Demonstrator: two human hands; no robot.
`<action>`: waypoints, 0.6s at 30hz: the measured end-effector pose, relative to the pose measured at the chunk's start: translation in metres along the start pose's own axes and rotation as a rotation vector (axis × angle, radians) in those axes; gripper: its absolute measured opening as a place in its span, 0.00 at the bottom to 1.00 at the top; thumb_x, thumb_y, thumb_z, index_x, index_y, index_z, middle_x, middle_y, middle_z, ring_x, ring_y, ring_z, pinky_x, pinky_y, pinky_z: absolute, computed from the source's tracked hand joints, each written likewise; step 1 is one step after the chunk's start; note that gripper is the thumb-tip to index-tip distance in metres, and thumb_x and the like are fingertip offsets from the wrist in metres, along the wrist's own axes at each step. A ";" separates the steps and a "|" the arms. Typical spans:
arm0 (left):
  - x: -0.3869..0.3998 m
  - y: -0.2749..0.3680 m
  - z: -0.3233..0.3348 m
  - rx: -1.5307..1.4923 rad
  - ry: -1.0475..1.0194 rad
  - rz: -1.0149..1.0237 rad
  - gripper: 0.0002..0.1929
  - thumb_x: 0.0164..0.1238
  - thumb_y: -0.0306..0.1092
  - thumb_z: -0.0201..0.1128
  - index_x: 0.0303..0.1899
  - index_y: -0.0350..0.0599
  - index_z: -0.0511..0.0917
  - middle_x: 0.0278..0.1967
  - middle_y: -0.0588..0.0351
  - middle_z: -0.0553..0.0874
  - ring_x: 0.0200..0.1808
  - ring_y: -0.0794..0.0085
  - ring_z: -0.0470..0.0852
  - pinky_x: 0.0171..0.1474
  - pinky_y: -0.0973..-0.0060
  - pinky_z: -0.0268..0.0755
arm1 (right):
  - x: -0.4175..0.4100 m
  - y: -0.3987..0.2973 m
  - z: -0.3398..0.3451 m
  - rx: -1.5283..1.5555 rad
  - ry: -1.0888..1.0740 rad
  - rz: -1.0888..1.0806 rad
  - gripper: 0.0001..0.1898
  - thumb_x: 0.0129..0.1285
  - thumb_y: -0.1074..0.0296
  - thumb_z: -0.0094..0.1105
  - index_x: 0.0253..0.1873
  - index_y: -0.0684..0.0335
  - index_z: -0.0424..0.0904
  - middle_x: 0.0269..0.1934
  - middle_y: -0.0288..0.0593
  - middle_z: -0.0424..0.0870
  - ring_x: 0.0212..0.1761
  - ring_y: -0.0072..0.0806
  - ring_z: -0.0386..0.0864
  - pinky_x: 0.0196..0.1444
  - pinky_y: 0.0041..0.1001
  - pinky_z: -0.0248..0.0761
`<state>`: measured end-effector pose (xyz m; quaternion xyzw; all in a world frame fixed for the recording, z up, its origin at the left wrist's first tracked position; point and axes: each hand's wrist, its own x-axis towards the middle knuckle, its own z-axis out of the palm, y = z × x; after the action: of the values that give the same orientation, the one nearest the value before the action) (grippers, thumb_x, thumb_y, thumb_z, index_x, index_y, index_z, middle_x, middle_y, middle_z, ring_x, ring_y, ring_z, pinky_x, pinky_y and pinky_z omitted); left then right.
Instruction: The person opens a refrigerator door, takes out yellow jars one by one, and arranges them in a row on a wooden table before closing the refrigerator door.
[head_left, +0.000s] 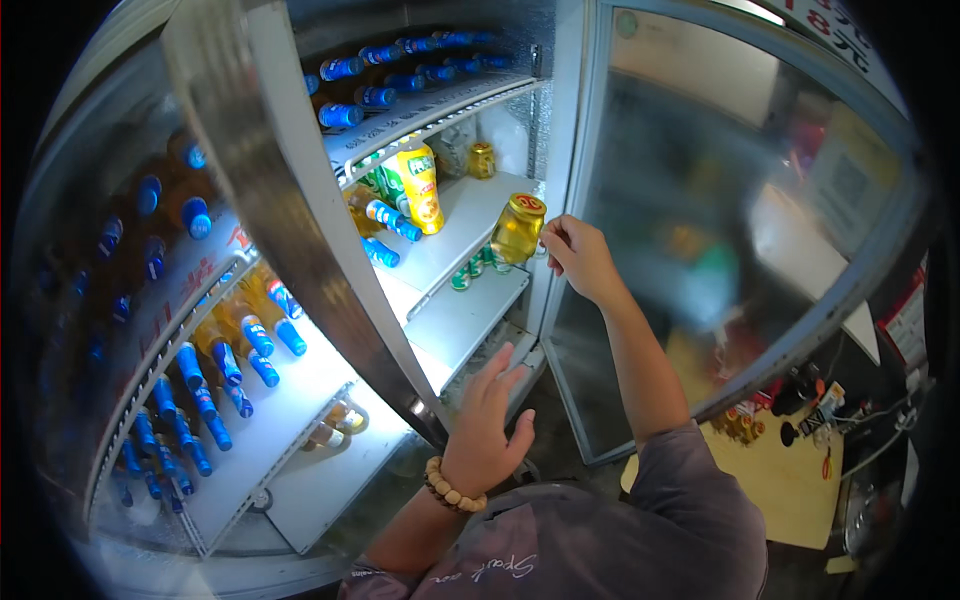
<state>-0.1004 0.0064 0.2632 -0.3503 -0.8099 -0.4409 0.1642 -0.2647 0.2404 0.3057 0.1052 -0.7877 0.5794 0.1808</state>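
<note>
My right hand (574, 251) grips the right side of a glass jar (516, 234) with a gold lid and pale yellow liquid in it. The fingertips are partly hidden at the glass. The jar is in front of the middle shelf (465, 217) of a lit display refrigerator. A smaller gold-lidded jar (481, 160) stands at the back of that shelf. Lower down, my left hand (487, 420) holds nothing, its fingers spread near the bottom of the metal door frame (315, 225). A beaded bracelet (454, 487) circles the left wrist.
Blue-capped bottles (341, 115) lie on the upper shelf. A yellow bottle (421, 187) stands on the middle one, above green cans (477, 264). More bottles (187, 364) fill the left compartment. The right glass door (675, 210) is swung open, beside a yellow tabletop (787, 480).
</note>
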 end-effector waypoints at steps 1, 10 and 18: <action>-0.007 0.002 -0.005 -0.038 0.030 -0.025 0.29 0.65 0.24 0.65 0.68 0.34 0.70 0.74 0.38 0.69 0.71 0.50 0.73 0.67 0.61 0.72 | -0.019 -0.012 -0.002 -0.023 0.008 0.007 0.08 0.76 0.69 0.60 0.41 0.66 0.77 0.25 0.35 0.79 0.23 0.16 0.76 0.24 0.21 0.69; -0.042 0.011 -0.021 -0.348 0.262 -0.040 0.38 0.62 0.22 0.60 0.75 0.35 0.57 0.73 0.36 0.72 0.69 0.54 0.76 0.63 0.62 0.72 | -0.153 -0.068 -0.020 0.073 -0.237 0.218 0.07 0.77 0.68 0.60 0.44 0.66 0.76 0.30 0.31 0.79 0.27 0.14 0.76 0.29 0.20 0.71; -0.044 0.040 -0.031 -0.162 0.163 0.148 0.40 0.58 0.25 0.64 0.74 0.35 0.58 0.69 0.39 0.78 0.64 0.53 0.76 0.66 0.58 0.67 | -0.224 -0.080 -0.031 -0.034 -0.335 0.220 0.05 0.74 0.73 0.63 0.45 0.67 0.76 0.30 0.34 0.79 0.28 0.16 0.77 0.30 0.22 0.71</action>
<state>-0.0424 -0.0228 0.2792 -0.3841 -0.7275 -0.5186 0.2328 -0.0248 0.2352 0.2925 0.1104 -0.8232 0.5567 -0.0156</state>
